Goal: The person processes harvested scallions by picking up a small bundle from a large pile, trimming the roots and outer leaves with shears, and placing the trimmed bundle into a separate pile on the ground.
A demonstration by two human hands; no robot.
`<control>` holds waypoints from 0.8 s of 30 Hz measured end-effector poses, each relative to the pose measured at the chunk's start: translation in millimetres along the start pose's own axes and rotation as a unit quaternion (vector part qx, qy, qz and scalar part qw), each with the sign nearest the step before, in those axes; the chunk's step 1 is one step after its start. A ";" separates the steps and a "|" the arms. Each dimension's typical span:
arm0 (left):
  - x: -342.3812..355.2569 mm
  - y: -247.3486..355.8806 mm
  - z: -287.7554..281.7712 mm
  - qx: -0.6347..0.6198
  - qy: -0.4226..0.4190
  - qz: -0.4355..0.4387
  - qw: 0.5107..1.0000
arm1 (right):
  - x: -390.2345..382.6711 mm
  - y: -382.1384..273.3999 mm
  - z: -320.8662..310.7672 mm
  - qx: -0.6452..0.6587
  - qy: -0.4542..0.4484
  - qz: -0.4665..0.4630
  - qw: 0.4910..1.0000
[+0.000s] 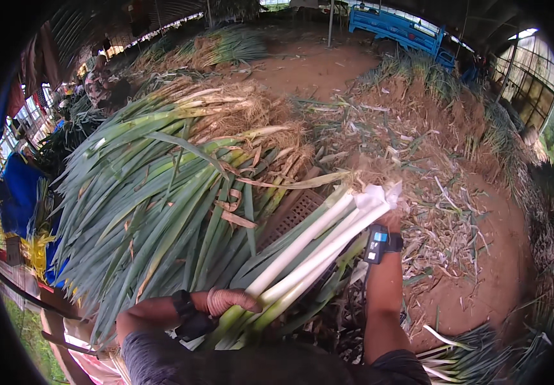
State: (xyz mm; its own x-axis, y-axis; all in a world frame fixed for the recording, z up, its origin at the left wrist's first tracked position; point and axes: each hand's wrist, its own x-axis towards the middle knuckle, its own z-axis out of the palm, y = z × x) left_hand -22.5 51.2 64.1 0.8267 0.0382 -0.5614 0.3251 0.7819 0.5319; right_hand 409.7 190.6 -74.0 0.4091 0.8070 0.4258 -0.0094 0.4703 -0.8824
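Observation:
Across my lap lie several long green onions [320, 255], with white shanks toward the upper right and green leaves toward the lower left. My left hand [234, 299], in what looks like a glove, is closed around them where white turns green. At the root end is my right hand [389, 221], mostly hidden behind the shanks, so its fingers do not show. Loose whitish skin [372, 194] and blurred roots stand out there. Directly left rests a big heap of unpeeled green onions [155, 186], roots pointing to the right.
A brown plastic crate [293, 218] sits under the heap's edge. Peelings [444, 218] litter the dirt floor to the right. White-stemmed green onions [460, 356] lie at lower right. More piles line the right side and back, near a blue truck bed [395, 29]. Another person [99, 83] is at far left.

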 end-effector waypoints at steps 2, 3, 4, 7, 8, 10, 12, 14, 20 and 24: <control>6.3 12.1 21.7 0.035 0.007 -0.014 0.999 | 30.6 26.3 -70.5 0.092 -0.047 0.067 0.992; 9.9 16.0 29.5 0.029 -0.023 -0.006 0.999 | 43.6 28.9 -112.9 0.201 -0.110 0.140 0.963; 5.8 15.0 30.7 0.012 -0.028 0.009 0.999 | 50.8 25.7 -127.8 0.204 -0.114 0.143 0.962; -34.8 -67.3 -33.4 0.038 0.071 -0.033 0.996 | 74.4 -0.8 -78.9 -0.253 -0.081 0.220 0.939; -37.1 -157.6 -84.9 0.052 0.137 0.044 0.988 | 90.5 -33.6 -48.3 -0.665 -0.124 0.068 0.733; -62.0 -138.0 -54.7 0.114 0.057 0.057 0.990 | 121.4 -78.7 -114.6 -0.700 -0.160 0.086 0.690; -90.6 -176.9 -47.7 0.049 0.179 0.149 0.971 | 140.4 -101.4 -93.3 -0.604 -0.146 -0.068 0.780; -66.7 -77.8 8.9 0.001 0.223 0.010 0.975 | 184.1 -123.8 -163.3 0.035 0.043 0.200 0.978; -89.6 -66.2 -7.6 -0.158 0.200 0.157 0.954 | 251.6 -246.5 -109.6 0.033 0.232 0.003 0.972; -49.1 -29.0 -28.1 -0.169 0.055 0.200 0.963 | 269.8 -368.8 -186.8 0.093 0.235 -0.017 0.967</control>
State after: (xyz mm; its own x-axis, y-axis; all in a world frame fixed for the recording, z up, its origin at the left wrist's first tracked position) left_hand -85.4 44.1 58.5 0.7955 0.4301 -0.4269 -0.1940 0.8481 0.4930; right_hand 694.0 168.2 329.0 0.7815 0.5593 0.2765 -0.1352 0.5844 -0.8001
